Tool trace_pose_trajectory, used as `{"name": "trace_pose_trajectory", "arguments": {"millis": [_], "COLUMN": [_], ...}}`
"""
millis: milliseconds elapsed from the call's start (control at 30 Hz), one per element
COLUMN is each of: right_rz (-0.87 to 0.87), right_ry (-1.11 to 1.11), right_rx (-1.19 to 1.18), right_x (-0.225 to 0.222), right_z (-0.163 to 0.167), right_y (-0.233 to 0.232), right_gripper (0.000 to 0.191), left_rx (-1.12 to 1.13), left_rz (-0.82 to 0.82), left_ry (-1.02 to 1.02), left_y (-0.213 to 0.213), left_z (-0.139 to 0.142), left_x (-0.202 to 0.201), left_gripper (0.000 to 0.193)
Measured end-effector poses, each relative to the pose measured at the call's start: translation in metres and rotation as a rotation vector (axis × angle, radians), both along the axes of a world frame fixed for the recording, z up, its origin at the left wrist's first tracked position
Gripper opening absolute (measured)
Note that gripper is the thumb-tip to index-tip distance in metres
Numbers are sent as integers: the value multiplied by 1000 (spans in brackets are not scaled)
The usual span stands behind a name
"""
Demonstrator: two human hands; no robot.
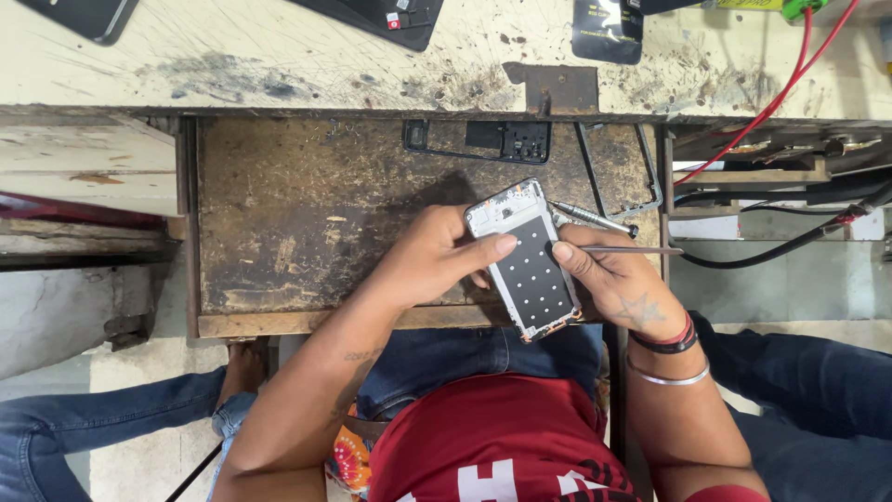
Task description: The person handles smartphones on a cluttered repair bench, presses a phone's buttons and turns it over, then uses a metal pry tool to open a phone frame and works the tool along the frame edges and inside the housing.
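Observation:
An opened phone body (526, 260) with a silver frame and a black dotted inner panel lies tilted over the open wooden drawer (307, 214). My left hand (437, 256) grips its left edge, the thumb resting on the dotted panel. My right hand (621, 279) holds the phone's right edge and also pinches a thin metal tool (641, 249) that points to the right. A small metal screwdriver (595, 219) lies in the drawer just above my right hand.
A black phone frame part (492, 139) and a thin metal frame (624, 172) lie at the drawer's back. On the scratched workbench (279, 56) above are dark phone parts (607, 33). Red and black wires (780, 88) run at the right.

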State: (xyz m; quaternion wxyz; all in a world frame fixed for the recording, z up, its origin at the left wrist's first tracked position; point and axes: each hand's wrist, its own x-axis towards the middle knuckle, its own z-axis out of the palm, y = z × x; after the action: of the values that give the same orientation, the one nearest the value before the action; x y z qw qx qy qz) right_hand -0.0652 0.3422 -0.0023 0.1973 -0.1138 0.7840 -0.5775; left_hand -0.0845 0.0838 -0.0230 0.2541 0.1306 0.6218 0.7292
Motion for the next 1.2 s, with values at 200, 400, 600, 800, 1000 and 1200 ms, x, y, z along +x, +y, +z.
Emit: {"name": "trace_pose_trajectory", "arguments": {"millis": [200, 400, 600, 800, 1000, 1200], "right_rz": [-266, -407, -192, -328, -383, -263], "right_ry": [479, 298, 391, 293, 376, 492], "right_rx": [134, -253, -182, -234, -180, -136], "right_x": [6, 19, 10, 4, 1, -1], "right_z": [11, 21, 31, 21, 3, 9], "right_y": [-10, -27, -50, -72, -75, -73], "right_gripper": [30, 19, 16, 15, 20, 12], "left_rx": [-70, -140, -261, -264, -214, -209], "left_rz": [100, 165, 177, 151, 148, 140], "left_ry": [41, 90, 100, 86, 99, 108], "left_y": [3, 8, 10, 10, 9, 7], "left_z": [-5, 1, 6, 7, 4, 3], "left_x": [-1, 2, 3, 2, 2, 1], "left_gripper": [30, 26, 20, 20, 18, 19]}}
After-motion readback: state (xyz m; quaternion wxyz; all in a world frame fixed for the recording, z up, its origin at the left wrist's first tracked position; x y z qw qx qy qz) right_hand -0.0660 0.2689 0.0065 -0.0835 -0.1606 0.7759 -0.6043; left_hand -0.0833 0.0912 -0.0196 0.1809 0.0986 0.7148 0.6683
